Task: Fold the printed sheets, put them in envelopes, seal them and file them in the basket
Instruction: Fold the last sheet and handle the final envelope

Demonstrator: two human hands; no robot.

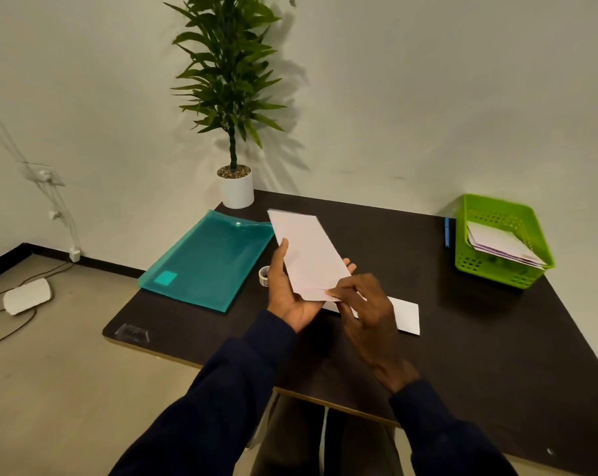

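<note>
A long white envelope (306, 252) is held up above the dark table (462, 338). My left hand (287, 293) grips it from underneath, thumb along its left edge and fingertips showing past its right edge. My right hand (366, 304) pinches the envelope's near end at the flap. A second white paper (405, 316) lies flat on the table, partly hidden behind my right hand. A green basket (503, 269) at the right rear holds several filled envelopes (500, 243).
A teal plastic folder (208, 262) lies at the table's left. A small tape roll (264, 275) sits beside my left hand. A potted plant (237, 187) stands at the back corner and a blue pen (447, 231) lies left of the basket.
</note>
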